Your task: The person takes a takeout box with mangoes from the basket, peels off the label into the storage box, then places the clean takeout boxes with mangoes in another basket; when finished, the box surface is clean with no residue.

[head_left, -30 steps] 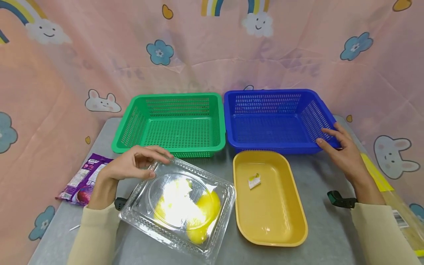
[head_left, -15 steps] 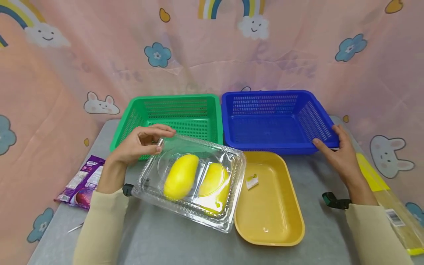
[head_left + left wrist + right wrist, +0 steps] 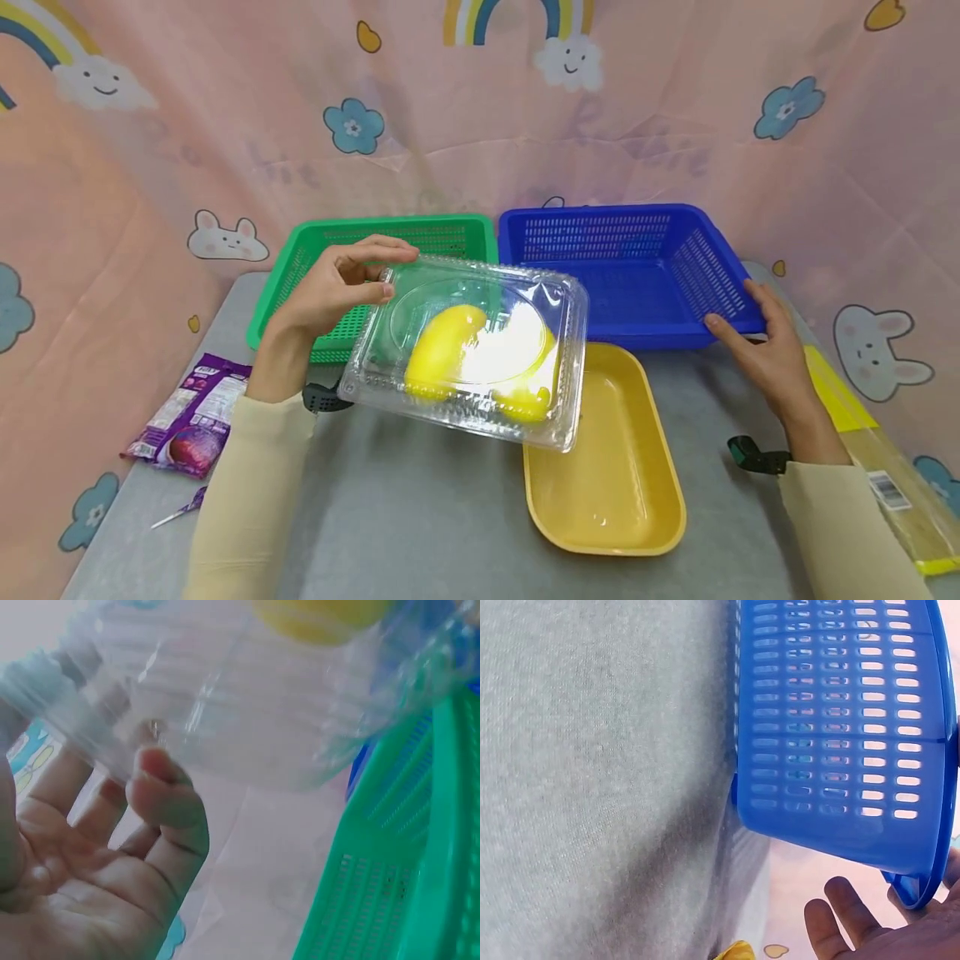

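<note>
My left hand (image 3: 333, 287) pinches the left edge of a clear plastic clamshell container (image 3: 386, 329), raised and tilted over the table. Inside it are two yellow mangoes (image 3: 444, 350), one partly lost in glare. In the left wrist view, the fingers (image 3: 174, 802) curl at the container's edge. My right hand (image 3: 776, 362) holds the front right corner of a blue basket (image 3: 622, 340), thumb at the rim and fingers on the outer side. The right wrist view shows that basket's slotted wall (image 3: 780, 825) beside the fingers; part of the hand is out of frame.
A green basket (image 3: 375, 223) stands left of the blue one, partly behind the container. Below is a yellow tray (image 3: 611, 546). A purple packet (image 3: 187, 421) lies at left, a thin white-tipped item (image 3: 171, 518) near it, and a clear yellow-edged bag (image 3: 885, 467) at right.
The left hand has lifted the container up and to the right, from the table's front area to over the baskets' and tray's edges. The right hand has closed onto the blue basket's corner.
</note>
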`<state>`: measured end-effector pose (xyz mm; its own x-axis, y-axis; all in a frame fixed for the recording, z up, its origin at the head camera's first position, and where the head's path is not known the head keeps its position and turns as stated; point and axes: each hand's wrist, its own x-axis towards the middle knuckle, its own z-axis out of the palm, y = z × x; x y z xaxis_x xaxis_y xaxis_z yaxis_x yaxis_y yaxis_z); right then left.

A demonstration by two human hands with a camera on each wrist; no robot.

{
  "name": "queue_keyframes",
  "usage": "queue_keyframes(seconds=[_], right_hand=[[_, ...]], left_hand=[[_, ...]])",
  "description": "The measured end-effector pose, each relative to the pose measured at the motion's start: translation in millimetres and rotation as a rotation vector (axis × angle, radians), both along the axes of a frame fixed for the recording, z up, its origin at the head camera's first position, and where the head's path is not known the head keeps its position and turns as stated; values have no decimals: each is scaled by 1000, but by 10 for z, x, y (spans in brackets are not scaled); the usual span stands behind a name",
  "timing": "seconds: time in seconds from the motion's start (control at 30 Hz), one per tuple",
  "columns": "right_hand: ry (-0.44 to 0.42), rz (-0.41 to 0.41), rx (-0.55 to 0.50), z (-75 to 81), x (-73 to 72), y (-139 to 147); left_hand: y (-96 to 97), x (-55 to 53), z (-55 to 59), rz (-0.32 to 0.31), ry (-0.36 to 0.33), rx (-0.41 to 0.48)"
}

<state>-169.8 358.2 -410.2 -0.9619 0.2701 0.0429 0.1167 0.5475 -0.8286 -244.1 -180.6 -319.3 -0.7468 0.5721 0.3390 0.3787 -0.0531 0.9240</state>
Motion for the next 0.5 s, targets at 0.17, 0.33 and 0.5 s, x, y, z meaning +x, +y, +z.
queue_keyframes(seconds=[0.17, 0.33, 0.5], right_hand=[[19, -1, -14, -16, 2, 10], [29, -1, -12, -21, 2, 17], [11, -18, 13, -24, -1, 11]], left_hand=[[223, -94, 67, 54, -78, 49], [478, -224, 135, 111, -122, 68], [759, -361, 201, 195, -139, 58]])
